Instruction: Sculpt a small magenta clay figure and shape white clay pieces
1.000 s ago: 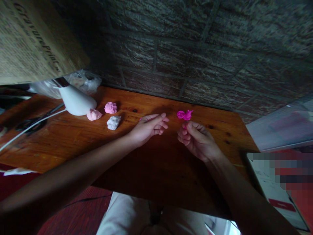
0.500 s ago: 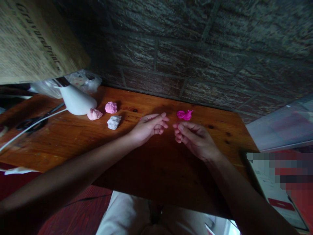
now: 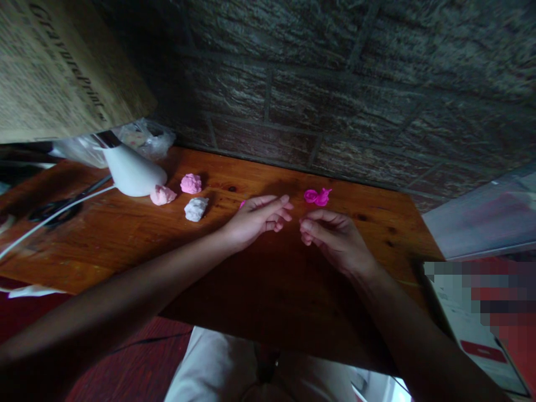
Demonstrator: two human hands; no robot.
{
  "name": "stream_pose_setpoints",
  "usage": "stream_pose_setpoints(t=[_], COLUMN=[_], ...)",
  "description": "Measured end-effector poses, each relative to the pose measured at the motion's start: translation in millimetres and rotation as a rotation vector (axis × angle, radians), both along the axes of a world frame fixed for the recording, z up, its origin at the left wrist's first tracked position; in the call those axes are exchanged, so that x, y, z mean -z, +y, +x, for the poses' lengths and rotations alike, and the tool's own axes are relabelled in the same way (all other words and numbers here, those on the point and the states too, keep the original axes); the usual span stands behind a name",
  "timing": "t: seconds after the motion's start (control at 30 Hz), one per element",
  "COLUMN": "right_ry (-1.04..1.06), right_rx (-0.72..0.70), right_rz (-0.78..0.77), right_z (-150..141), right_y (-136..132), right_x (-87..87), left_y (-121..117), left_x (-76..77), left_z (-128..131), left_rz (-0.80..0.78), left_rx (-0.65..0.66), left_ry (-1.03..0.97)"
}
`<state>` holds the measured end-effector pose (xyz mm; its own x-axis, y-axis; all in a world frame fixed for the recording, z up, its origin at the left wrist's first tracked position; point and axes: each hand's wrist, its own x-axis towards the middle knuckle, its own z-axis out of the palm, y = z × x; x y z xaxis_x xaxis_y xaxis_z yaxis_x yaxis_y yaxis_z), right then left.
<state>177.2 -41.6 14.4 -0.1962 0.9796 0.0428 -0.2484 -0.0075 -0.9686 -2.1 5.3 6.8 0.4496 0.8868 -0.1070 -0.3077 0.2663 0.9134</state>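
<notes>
"Wooden tabletop [image 3: 138, 240], stone wall [image 3: 377, 111] behind: where's the magenta shape [image 3: 321, 197]?"

"Just beyond the right hand [image 3: 337, 240], the nearer one, the shape's long axis running side to side!"

"And the grips?"

"Right fingertips pinched together, contents hidden; left hand [image 3: 253, 220] loosely curled, can't tell whether it's gripping anything."

Worktop [image 3: 138, 245]: orange-brown, with darker grain and near-black knots. Toward its far edge, magenta piece [image 3: 318, 196]: uniform, unpatterned. Toward the left end, three lumps: bright pink [image 3: 191, 183], paler peach-pink [image 3: 163, 195] and white with grey shading [image 3: 196, 209]. Near the far left corner, lamp base [image 3: 136, 170]: plain white; lampshade [image 3: 62, 72]: tan, with dark printed lettering. Wall [image 3: 259, 95] beyond the far edge: dark grey-brown blocks, streaked lighter, with grey joint lines.
</notes>
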Motion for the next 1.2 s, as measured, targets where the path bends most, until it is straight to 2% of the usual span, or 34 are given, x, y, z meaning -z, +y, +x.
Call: stream_pose_setpoints(t=[0.37,0.63,0.97,1.2], right_ry=[-0.058,0.149,0.215,0.299], right_rx=[-0.033,-0.118,-0.027,-0.076], right_rz=[-0.005,-0.154,-0.285,-0.378], right_z=[2.7,0.9,1.1,-6.6], right_y=[1.4,-0.9,3.4,-0.8], right_x=[2.9,-2.8,-0.8,2.2], left_y=[-1.5,-2.6,-4.9,-4.8], left_x=[3.2,1.8,3.1,2.6], left_z=[-0.8,-1.4,0.2,-0.8], left_rz=[0.118,0.322,0.358,0.35], left_rx=[0.101,0.166,0.113,0.123], left_ry=[-0.019,-0.012,-0.02,0.008])
